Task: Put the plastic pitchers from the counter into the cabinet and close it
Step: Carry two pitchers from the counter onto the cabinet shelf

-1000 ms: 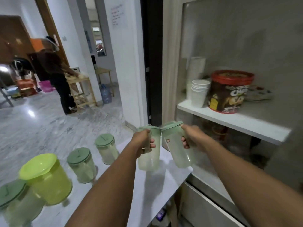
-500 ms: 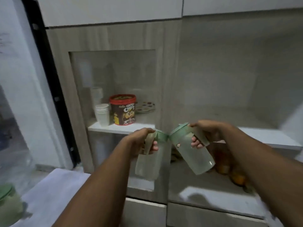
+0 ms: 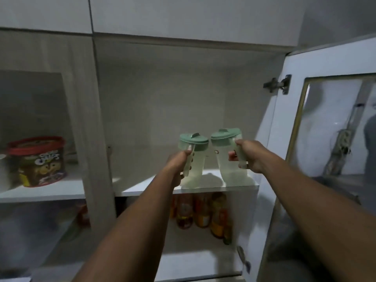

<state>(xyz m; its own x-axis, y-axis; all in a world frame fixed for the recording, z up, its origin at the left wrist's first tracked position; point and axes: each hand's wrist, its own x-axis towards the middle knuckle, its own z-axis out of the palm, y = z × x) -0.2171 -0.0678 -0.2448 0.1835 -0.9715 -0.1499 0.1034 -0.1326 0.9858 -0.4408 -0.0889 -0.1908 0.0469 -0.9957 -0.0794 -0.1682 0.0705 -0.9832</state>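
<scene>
I hold two pale translucent plastic pitchers with green lids, side by side over the white upper shelf [image 3: 142, 190] of the open cabinet. My left hand [image 3: 179, 161] grips the handle of the left pitcher [image 3: 194, 159]. The right pitcher [image 3: 225, 157], tilted slightly, is held by its handle in my right hand [image 3: 247, 155]. Both pitcher bases are at or just above the shelf's front part; I cannot tell whether they touch it. The cabinet's glass-paned door [image 3: 317, 149] stands swung open to the right.
Behind a shut glass door on the left sits a red-lidded cereal tub [image 3: 39, 161] on a shelf. Several bottles [image 3: 201, 210] of amber liquid stand on the lower shelf under the pitchers. A hinge [image 3: 277, 84] shows on the open door's upper edge.
My view has swung from the counter to the open cabinet. Both hands have lifted the pitchers up and forward, from below the shelf to over its front part.
</scene>
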